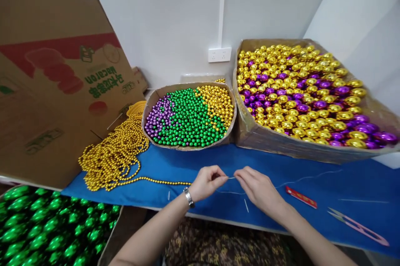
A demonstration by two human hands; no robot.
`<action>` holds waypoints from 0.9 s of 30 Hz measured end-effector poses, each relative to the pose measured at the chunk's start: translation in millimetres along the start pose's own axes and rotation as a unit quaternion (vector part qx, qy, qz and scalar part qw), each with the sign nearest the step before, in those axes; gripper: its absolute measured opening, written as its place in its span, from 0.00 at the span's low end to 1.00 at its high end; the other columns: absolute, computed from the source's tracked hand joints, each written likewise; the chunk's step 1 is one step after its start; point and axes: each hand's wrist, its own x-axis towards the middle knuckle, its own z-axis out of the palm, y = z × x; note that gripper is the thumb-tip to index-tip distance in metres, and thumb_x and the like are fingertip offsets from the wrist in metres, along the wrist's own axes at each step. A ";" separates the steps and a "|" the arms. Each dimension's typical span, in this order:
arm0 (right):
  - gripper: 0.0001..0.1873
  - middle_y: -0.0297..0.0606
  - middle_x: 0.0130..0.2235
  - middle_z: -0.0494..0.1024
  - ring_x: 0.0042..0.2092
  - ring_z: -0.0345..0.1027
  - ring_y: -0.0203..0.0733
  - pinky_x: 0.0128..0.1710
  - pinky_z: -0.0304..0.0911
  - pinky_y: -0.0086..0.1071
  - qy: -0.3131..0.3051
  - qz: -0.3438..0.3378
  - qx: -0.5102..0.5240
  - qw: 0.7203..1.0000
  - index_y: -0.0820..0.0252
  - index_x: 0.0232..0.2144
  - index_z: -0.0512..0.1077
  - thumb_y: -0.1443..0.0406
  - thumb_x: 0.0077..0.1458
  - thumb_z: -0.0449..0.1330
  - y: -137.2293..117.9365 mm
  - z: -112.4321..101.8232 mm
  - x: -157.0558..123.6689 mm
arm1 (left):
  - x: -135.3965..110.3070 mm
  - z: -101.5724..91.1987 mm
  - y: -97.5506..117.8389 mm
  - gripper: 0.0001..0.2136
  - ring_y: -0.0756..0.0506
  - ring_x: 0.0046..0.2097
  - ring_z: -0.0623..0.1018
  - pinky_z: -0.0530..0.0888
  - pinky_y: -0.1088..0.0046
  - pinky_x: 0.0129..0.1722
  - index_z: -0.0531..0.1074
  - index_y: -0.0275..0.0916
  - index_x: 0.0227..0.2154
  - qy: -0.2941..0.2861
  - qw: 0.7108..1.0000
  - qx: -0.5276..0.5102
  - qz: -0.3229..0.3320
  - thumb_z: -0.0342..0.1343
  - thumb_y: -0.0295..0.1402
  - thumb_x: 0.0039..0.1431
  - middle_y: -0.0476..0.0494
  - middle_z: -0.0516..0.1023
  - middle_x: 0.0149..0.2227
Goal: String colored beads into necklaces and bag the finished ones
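White thread (312, 177) trails across the blue-covered worktop (200, 158), from beside the right hand (258, 187) toward the far right. That hand and the left hand (204, 181) each pinch their fingertips narrowly, a short pale strand (231, 178) bridging the gap between them. Gold bead string (162, 181) runs in from the left to the left hand; whether it is gripped cannot be told. Right of both lies a red packet (301, 197).
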 end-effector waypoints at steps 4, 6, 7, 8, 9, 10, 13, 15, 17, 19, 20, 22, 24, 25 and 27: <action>0.18 0.32 0.22 0.68 0.23 0.63 0.33 0.22 0.60 0.26 -0.009 0.020 0.110 0.994 0.59 0.31 0.71 0.54 0.61 0.48 1.8 15.1 -7.6 | -6.5 -7.7 -1.4 0.11 0.49 0.31 0.71 0.65 0.75 0.31 0.74 0.38 0.28 0.073 0.989 0.102 0.078 0.53 0.39 0.57 0.46 0.74 0.28; 0.21 0.32 0.22 0.67 0.21 0.62 0.32 0.19 0.59 0.24 0.017 0.029 0.154 0.988 0.62 0.38 0.70 0.54 0.63 0.43 1.6 30.1 -9.2 | -9.1 -3.4 -4.4 0.11 0.50 0.29 0.70 0.65 0.76 0.30 0.74 0.38 0.28 0.114 0.988 0.074 0.067 0.52 0.39 0.57 0.46 0.73 0.28; 0.22 0.33 0.23 0.68 0.22 0.63 0.32 0.20 0.60 0.25 0.035 0.033 0.168 0.985 0.63 0.42 0.69 0.54 0.64 0.42 1.3 37.2 -9.1 | -10.3 0.0 -6.1 0.11 0.50 0.29 0.70 0.65 0.76 0.29 0.74 0.37 0.28 0.130 0.988 0.059 0.059 0.52 0.39 0.57 0.46 0.72 0.27; 0.22 0.34 0.25 0.69 0.24 0.64 0.33 0.22 0.62 0.26 0.051 0.036 0.175 0.983 0.63 0.45 0.68 0.55 0.64 0.41 0.9 43.3 -8.7 | -11.5 3.6 -7.8 0.12 0.50 0.29 0.70 0.65 0.76 0.29 0.74 0.37 0.28 0.140 0.988 0.047 0.055 0.52 0.39 0.57 0.46 0.72 0.27; 0.22 0.36 0.27 0.70 0.26 0.66 0.34 0.24 0.64 0.27 0.064 0.038 0.178 0.981 0.62 0.47 0.67 0.55 0.63 0.42 0.3 48.0 -8.0 | -12.6 7.1 -9.2 0.12 0.50 0.29 0.70 0.65 0.76 0.29 0.74 0.37 0.28 0.143 0.988 0.038 0.054 0.51 0.39 0.57 0.46 0.72 0.27; 0.20 0.37 0.30 0.72 0.29 0.68 0.36 0.28 0.66 0.29 0.075 0.040 0.178 0.980 0.60 0.48 0.68 0.56 0.63 0.45 -0.3 51.1 -7.2 | -13.6 10.1 -10.2 0.12 0.49 0.30 0.70 0.65 0.75 0.30 0.74 0.37 0.29 0.140 0.988 0.029 0.055 0.51 0.39 0.58 0.45 0.73 0.28; 0.15 0.41 0.38 0.75 0.40 0.69 0.44 0.42 0.65 0.38 0.086 0.024 0.101 0.991 0.55 0.45 0.71 0.59 0.60 0.49 -2.4 54.3 -5.1 | -14.8 16.0 -12.2 0.12 0.49 0.30 0.70 0.66 0.75 0.31 0.75 0.37 0.33 0.118 0.992 -0.033 0.035 0.52 0.40 0.57 0.45 0.74 0.30; 0.15 0.44 0.41 0.75 0.44 0.68 0.47 0.47 0.61 0.42 0.080 0.008 0.032 0.996 0.56 0.45 0.70 0.63 0.59 0.48 -4.2 54.5 -3.8 | -13.7 17.9 -13.4 0.14 0.50 0.29 0.70 0.66 0.75 0.30 0.75 0.36 0.33 0.113 0.988 -0.106 -0.001 0.55 0.42 0.53 0.45 0.75 0.29; 0.16 0.45 0.40 0.75 0.43 0.68 0.47 0.46 0.61 0.42 0.065 0.000 -0.004 0.998 0.57 0.45 0.68 0.66 0.58 0.46 -6.4 54.4 -2.3 | -11.7 18.9 -15.1 0.15 0.50 0.28 0.69 0.66 0.75 0.29 0.75 0.34 0.30 0.118 0.980 -0.157 -0.035 0.58 0.44 0.50 0.46 0.75 0.27; 0.14 0.41 0.36 0.76 0.38 0.70 0.44 0.40 0.64 0.37 0.043 0.000 -0.004 0.999 0.57 0.44 0.66 0.67 0.57 0.47 -9.1 52.8 -1.0 | -10.3 18.6 -16.6 0.16 0.51 0.26 0.67 0.64 0.76 0.27 0.74 0.33 0.25 0.120 0.979 -0.160 -0.049 0.59 0.45 0.48 0.47 0.73 0.23; 0.12 0.37 0.32 0.75 0.34 0.70 0.41 0.36 0.64 0.34 0.030 0.000 -0.003 1.000 0.56 0.44 0.65 0.67 0.57 0.48 -10.5 51.0 -0.7 | -10.0 17.9 -17.1 0.16 0.51 0.26 0.67 0.63 0.76 0.26 0.74 0.33 0.24 0.118 0.980 -0.152 -0.050 0.59 0.45 0.48 0.48 0.72 0.22; 0.10 0.30 0.24 0.72 0.26 0.68 0.37 0.28 0.63 0.28 0.011 0.004 0.004 1.000 0.56 0.43 0.61 0.65 0.58 0.48 -12.4 45.6 -1.1 | -10.4 15.2 -17.2 0.17 0.51 0.25 0.66 0.62 0.77 0.26 0.74 0.33 0.24 0.113 0.982 -0.143 -0.047 0.59 0.45 0.49 0.48 0.71 0.22; 0.09 0.27 0.24 0.71 0.24 0.67 0.35 0.26 0.62 0.26 0.021 -0.006 -0.003 1.000 0.56 0.44 0.57 0.64 0.59 0.48 -12.4 38.6 -2.5 | -11.4 11.3 -16.1 0.17 0.52 0.25 0.65 0.61 0.77 0.25 0.74 0.33 0.26 0.105 0.981 -0.155 -0.051 0.58 0.46 0.50 0.48 0.71 0.21; 0.09 0.28 0.26 0.71 0.25 0.68 0.34 0.27 0.63 0.26 0.033 -0.018 -0.014 0.999 0.56 0.44 0.56 0.64 0.59 0.48 -11.6 35.2 -3.3 | -12.0 9.1 -15.3 0.17 0.53 0.24 0.64 0.60 0.78 0.24 0.74 0.33 0.27 0.095 0.980 -0.165 -0.055 0.57 0.46 0.50 0.49 0.70 0.21; 0.08 0.33 0.30 0.72 0.31 0.70 0.36 0.32 0.65 0.28 0.057 -0.047 -0.043 0.996 0.56 0.43 0.57 0.65 0.60 0.47 -8.6 29.5 -4.2 | -12.9 5.0 -13.2 0.18 0.54 0.23 0.62 0.58 0.78 0.23 0.74 0.33 0.28 0.067 0.981 -0.174 -0.060 0.57 0.46 0.51 0.50 0.68 0.20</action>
